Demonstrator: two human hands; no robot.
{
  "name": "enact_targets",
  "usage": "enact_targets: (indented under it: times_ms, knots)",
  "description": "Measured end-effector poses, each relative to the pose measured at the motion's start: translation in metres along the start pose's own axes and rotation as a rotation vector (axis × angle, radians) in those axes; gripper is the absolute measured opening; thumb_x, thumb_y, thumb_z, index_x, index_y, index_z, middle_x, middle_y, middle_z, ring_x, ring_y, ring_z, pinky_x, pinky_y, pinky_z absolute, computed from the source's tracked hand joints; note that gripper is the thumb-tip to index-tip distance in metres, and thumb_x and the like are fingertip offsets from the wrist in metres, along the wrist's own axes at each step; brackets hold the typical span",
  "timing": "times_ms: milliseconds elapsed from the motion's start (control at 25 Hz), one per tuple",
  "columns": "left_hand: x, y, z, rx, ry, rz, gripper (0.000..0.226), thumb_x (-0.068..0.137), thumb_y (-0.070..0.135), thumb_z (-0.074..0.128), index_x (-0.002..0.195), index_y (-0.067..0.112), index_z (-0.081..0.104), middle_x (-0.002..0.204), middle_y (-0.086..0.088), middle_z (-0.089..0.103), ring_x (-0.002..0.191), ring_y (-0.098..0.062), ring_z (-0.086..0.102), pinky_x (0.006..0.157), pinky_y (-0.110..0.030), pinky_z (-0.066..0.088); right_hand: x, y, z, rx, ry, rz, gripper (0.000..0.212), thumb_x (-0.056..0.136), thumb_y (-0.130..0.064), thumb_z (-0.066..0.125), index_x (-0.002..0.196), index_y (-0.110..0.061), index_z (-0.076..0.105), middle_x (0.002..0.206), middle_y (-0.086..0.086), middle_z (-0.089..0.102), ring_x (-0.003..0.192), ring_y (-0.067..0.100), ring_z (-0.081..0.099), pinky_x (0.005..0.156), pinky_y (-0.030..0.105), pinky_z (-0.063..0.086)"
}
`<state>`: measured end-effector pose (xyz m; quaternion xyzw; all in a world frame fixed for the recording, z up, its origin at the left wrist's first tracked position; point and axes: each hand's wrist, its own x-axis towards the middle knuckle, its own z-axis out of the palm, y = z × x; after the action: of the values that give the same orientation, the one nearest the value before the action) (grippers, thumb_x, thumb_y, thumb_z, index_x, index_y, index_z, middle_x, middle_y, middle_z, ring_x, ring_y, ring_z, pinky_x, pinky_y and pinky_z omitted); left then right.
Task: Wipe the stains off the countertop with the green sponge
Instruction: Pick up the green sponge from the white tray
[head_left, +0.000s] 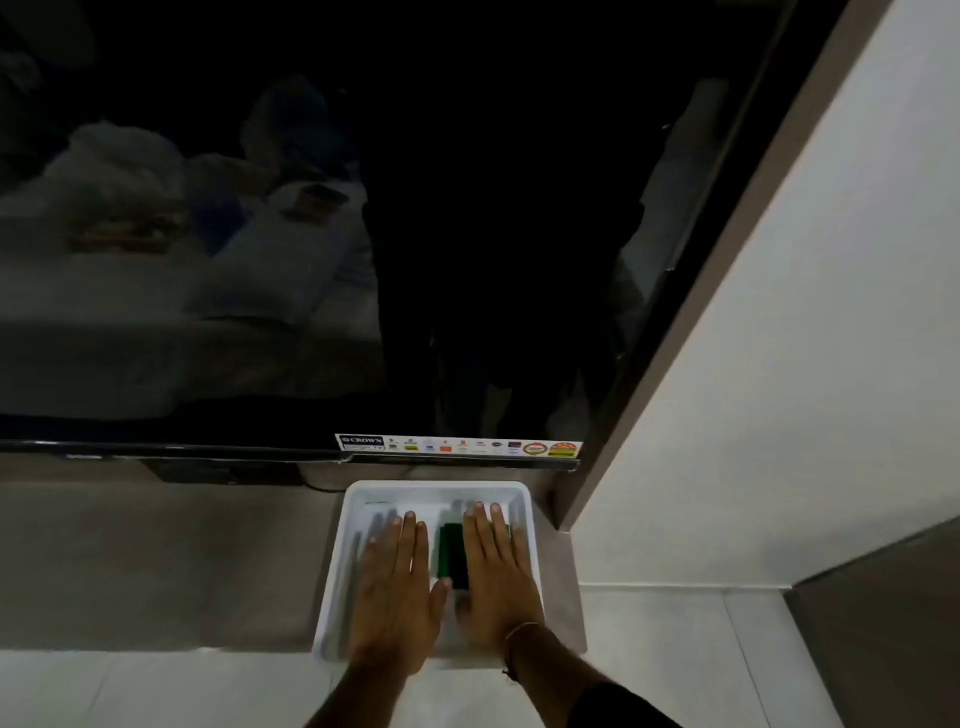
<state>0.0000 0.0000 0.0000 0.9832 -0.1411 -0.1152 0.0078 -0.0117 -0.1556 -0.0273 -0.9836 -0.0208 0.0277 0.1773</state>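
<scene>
A dark green sponge (451, 556) lies in a white tray (436, 488) that sits on the grey-brown countertop (171, 566). My left hand (397, 592) rests flat in the tray, fingers spread, just left of the sponge. My right hand (501, 577) lies flat too, its fingers over the sponge's right part. Neither hand grips the sponge. The sponge's right side is hidden under my right hand.
A large dark TV screen (363, 234) with a sticker strip (460, 447) stands right behind the tray. A white wall (805, 338) rises on the right, with a pale tiled floor (675, 649) below the counter edge.
</scene>
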Motion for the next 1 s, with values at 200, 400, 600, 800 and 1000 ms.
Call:
enact_targets:
  times_ms: [200, 400, 600, 800, 1000]
  knots:
    - [0.029, -0.021, 0.021, -0.045, 0.052, 0.026, 0.087, 0.089, 0.062, -0.011, 0.159, 0.011, -0.005, 0.166, -0.017, -0.016, 0.150, -0.034, -0.023, 0.124, -0.055, 0.002, 0.024, 0.008, 0.028, -0.096, -0.170, 0.030, 0.093, 0.093, -0.049, 0.051, 0.159, -0.019, -0.007, 0.162, 0.000, -0.019, 0.152, 0.026, -0.016, 0.121, 0.047, -0.008]
    - [0.031, -0.021, 0.024, -0.050, 0.038, 0.068, 0.101, 0.079, 0.066, -0.030, 0.158, 0.009, -0.006, 0.165, -0.018, -0.017, 0.150, -0.034, -0.022, 0.124, -0.055, 0.000, 0.025, 0.012, 0.035, -0.135, -0.145, 0.025, 0.075, 0.105, -0.030, 0.047, 0.159, -0.018, -0.004, 0.166, 0.003, -0.012, 0.153, 0.026, -0.009, 0.119, 0.043, -0.012]
    - [0.008, 0.000, -0.005, -0.111, 0.090, 0.065, 0.104, 0.083, 0.070, -0.025, 0.157, 0.006, 0.011, 0.166, -0.018, 0.002, 0.153, -0.035, -0.005, 0.125, -0.056, 0.005, 0.000, 0.004, -0.007, -0.068, -0.021, -0.024, 0.083, 0.099, -0.030, 0.062, 0.159, -0.021, 0.005, 0.168, 0.003, 0.007, 0.151, 0.021, -0.004, 0.118, 0.042, 0.002]
    - [-0.030, 0.091, -0.030, -0.138, 0.106, 0.315, 0.091, 0.100, 0.065, 0.006, 0.145, -0.002, 0.046, 0.155, -0.023, 0.040, 0.154, -0.028, 0.003, 0.119, -0.049, 0.006, -0.095, 0.049, -0.083, -0.077, 0.137, 0.045, 0.086, 0.074, -0.020, 0.083, 0.150, -0.013, 0.042, 0.156, 0.007, 0.044, 0.143, 0.027, 0.039, 0.112, 0.041, 0.040]
    - [-0.044, 0.259, -0.024, -0.133, 0.320, 0.653, 0.083, 0.099, 0.068, 0.014, 0.156, 0.009, 0.022, 0.171, -0.004, -0.001, 0.154, -0.019, -0.010, 0.121, -0.044, -0.004, -0.223, 0.182, -0.148, -0.226, 0.237, 0.364, 0.078, 0.053, -0.023, 0.095, 0.126, -0.013, 0.070, 0.136, 0.003, 0.065, 0.124, 0.025, 0.062, 0.116, 0.039, 0.017]
